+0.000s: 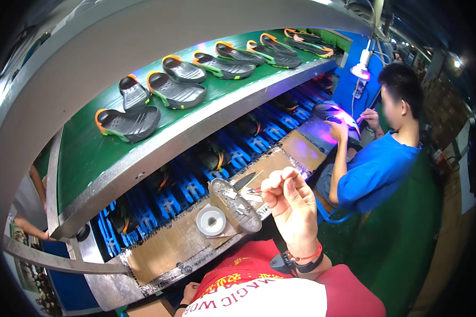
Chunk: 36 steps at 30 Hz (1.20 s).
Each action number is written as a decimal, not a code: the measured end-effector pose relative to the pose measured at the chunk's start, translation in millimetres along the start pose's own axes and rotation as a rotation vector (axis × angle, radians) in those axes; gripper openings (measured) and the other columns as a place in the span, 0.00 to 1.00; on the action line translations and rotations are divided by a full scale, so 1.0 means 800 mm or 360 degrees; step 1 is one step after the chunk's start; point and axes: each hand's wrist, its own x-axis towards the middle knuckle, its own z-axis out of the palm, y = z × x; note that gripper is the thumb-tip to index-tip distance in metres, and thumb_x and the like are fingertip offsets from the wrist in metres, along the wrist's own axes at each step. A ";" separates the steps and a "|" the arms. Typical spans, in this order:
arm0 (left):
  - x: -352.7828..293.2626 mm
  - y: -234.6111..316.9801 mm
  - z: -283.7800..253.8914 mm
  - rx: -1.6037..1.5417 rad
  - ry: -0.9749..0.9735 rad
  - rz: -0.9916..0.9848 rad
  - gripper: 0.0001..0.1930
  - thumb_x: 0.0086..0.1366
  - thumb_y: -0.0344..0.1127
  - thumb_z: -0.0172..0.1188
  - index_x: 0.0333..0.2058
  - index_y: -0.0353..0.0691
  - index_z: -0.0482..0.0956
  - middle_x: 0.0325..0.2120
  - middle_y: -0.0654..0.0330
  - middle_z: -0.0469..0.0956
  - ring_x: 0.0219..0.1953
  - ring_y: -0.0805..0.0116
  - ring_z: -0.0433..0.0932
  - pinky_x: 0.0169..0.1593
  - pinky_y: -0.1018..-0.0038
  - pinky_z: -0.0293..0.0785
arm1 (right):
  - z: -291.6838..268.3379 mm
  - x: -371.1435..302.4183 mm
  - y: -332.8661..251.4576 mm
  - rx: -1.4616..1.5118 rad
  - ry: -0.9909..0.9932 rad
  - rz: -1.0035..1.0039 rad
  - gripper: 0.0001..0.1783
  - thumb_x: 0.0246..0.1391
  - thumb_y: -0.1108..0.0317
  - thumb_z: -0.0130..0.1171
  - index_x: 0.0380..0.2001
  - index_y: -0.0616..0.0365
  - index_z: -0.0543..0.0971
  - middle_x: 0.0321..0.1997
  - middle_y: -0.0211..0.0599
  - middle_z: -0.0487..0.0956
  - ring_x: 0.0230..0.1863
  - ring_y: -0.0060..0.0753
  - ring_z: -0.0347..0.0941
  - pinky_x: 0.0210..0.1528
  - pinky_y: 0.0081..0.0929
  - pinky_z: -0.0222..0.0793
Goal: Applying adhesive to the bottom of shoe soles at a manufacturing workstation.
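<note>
My right hand (293,206) is raised above the bench, palm turned toward me, fingers curled together in a pinch. Whatever the fingertips hold, if anything, is too small or hidden to name. A thin reddish stick (255,190) shows beside the fingers; whether they touch it I cannot tell. Below and to the left stands a grey oval holder (248,215), with small pale pieces on it. Next to it is a white round cup (221,228) with grey contents. A dark pointed blade shape (246,181) lies behind. My left hand (189,291) hangs low by my shirt, its fingers mostly hidden.
Grey-black shoe soles (177,94) with orange and green edges line a green upper belt (90,174). Beneath it runs a row of blue racks (190,190). Cardboard (166,251) covers the bench. A co-worker in a blue shirt (378,171) works at right under a purple-lit lamp (360,68).
</note>
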 end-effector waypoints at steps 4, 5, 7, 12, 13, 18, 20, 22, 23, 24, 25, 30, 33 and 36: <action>-0.005 -0.013 0.005 -0.0026 -0.0018 -0.0027 0.13 0.53 0.40 0.67 0.33 0.38 0.82 0.26 0.58 0.82 0.29 0.68 0.80 0.36 0.75 0.75 | 0.002 -0.004 0.005 -0.0038 0.0015 0.0044 0.07 0.62 0.70 0.50 0.42 0.59 0.71 0.39 0.37 0.75 0.45 0.33 0.76 0.49 0.27 0.75; -0.006 -0.014 0.005 -0.0060 -0.0016 -0.0029 0.12 0.54 0.40 0.66 0.33 0.38 0.82 0.26 0.58 0.82 0.29 0.68 0.80 0.36 0.74 0.75 | 0.002 -0.005 0.007 -0.0047 0.0007 0.0052 0.07 0.62 0.70 0.50 0.42 0.59 0.72 0.39 0.37 0.75 0.45 0.33 0.76 0.49 0.27 0.75; -0.003 -0.019 0.006 -0.0049 0.0001 -0.0016 0.12 0.54 0.40 0.66 0.33 0.39 0.82 0.26 0.58 0.82 0.30 0.68 0.80 0.36 0.74 0.75 | 0.003 -0.007 0.008 -0.0056 -0.0002 0.0073 0.07 0.62 0.70 0.50 0.41 0.59 0.72 0.39 0.36 0.75 0.45 0.33 0.76 0.49 0.26 0.75; -0.007 -0.018 0.005 0.0010 0.0047 0.0025 0.10 0.56 0.39 0.63 0.32 0.40 0.82 0.28 0.56 0.82 0.31 0.65 0.81 0.38 0.73 0.75 | 0.017 -0.012 0.012 -0.0044 0.0076 0.0151 0.10 0.56 0.81 0.55 0.40 0.58 0.71 0.42 0.35 0.73 0.51 0.33 0.73 0.51 0.26 0.74; -0.007 -0.019 0.004 0.0008 0.0052 0.0016 0.10 0.56 0.39 0.63 0.32 0.40 0.82 0.28 0.56 0.82 0.31 0.65 0.81 0.38 0.73 0.75 | 0.018 -0.012 0.014 -0.0039 0.0075 0.0160 0.10 0.56 0.81 0.55 0.40 0.58 0.71 0.42 0.35 0.73 0.51 0.33 0.73 0.51 0.26 0.74; -0.004 -0.023 0.005 -0.0020 0.0016 -0.0053 0.09 0.55 0.38 0.62 0.32 0.40 0.82 0.28 0.56 0.82 0.32 0.63 0.81 0.39 0.72 0.75 | 0.021 -0.015 0.019 -0.0130 0.0100 0.0139 0.17 0.50 0.89 0.54 0.40 0.59 0.69 0.43 0.36 0.71 0.57 0.39 0.68 0.57 0.26 0.69; -0.001 -0.029 0.007 -0.0032 0.0029 -0.0034 0.09 0.56 0.38 0.62 0.32 0.40 0.82 0.28 0.56 0.82 0.32 0.64 0.81 0.38 0.72 0.75 | 0.022 -0.015 0.020 -0.0141 0.0092 0.0125 0.17 0.50 0.90 0.54 0.40 0.59 0.69 0.43 0.37 0.71 0.57 0.40 0.68 0.57 0.26 0.68; -0.002 -0.029 0.006 -0.0039 0.0037 -0.0010 0.09 0.56 0.38 0.62 0.32 0.40 0.82 0.28 0.56 0.82 0.32 0.64 0.81 0.38 0.72 0.75 | 0.021 -0.016 0.022 -0.0155 0.0088 0.0105 0.17 0.50 0.90 0.54 0.40 0.59 0.69 0.43 0.37 0.70 0.58 0.40 0.67 0.57 0.27 0.68; -0.002 -0.028 0.006 -0.0044 0.0025 -0.0024 0.10 0.55 0.39 0.63 0.32 0.40 0.82 0.27 0.56 0.82 0.32 0.64 0.81 0.38 0.72 0.75 | 0.020 -0.016 0.023 -0.0164 0.0067 0.0088 0.17 0.50 0.90 0.54 0.40 0.59 0.69 0.43 0.37 0.70 0.58 0.40 0.67 0.57 0.26 0.68; -0.003 -0.027 0.005 -0.0051 0.0014 -0.0040 0.10 0.55 0.39 0.63 0.32 0.39 0.82 0.27 0.56 0.82 0.31 0.65 0.81 0.38 0.73 0.75 | 0.020 -0.015 0.024 -0.0172 0.0044 0.0073 0.17 0.50 0.90 0.54 0.40 0.59 0.69 0.43 0.37 0.70 0.58 0.40 0.67 0.57 0.26 0.68; -0.004 -0.026 0.004 -0.0051 0.0015 -0.0044 0.10 0.55 0.39 0.63 0.32 0.39 0.82 0.27 0.56 0.82 0.31 0.65 0.81 0.38 0.73 0.75 | 0.019 -0.015 0.025 -0.0170 0.0045 0.0076 0.17 0.50 0.90 0.54 0.40 0.59 0.69 0.43 0.37 0.70 0.58 0.40 0.67 0.57 0.26 0.68; -0.016 0.001 -0.007 -0.0030 -0.0003 -0.0102 0.12 0.54 0.41 0.65 0.34 0.40 0.82 0.27 0.58 0.82 0.31 0.67 0.81 0.38 0.73 0.75 | 0.018 -0.017 0.026 -0.0147 0.0010 0.0121 0.18 0.49 0.91 0.53 0.40 0.58 0.69 0.44 0.38 0.70 0.59 0.40 0.66 0.57 0.26 0.68; -0.017 0.001 -0.010 -0.0033 0.0024 -0.0057 0.12 0.54 0.40 0.64 0.33 0.39 0.82 0.27 0.55 0.82 0.31 0.64 0.81 0.38 0.72 0.76 | 0.021 -0.016 0.025 -0.0006 0.0083 0.0225 0.20 0.48 0.92 0.51 0.41 0.57 0.69 0.46 0.39 0.71 0.61 0.40 0.65 0.57 0.24 0.69; -0.020 0.011 -0.028 0.0124 -0.0102 0.0085 0.11 0.54 0.40 0.64 0.31 0.39 0.82 0.26 0.51 0.81 0.32 0.59 0.81 0.38 0.70 0.76 | 0.025 -0.012 0.026 0.0239 0.0178 0.0449 0.22 0.47 0.93 0.50 0.42 0.58 0.69 0.48 0.40 0.71 0.63 0.40 0.63 0.57 0.22 0.69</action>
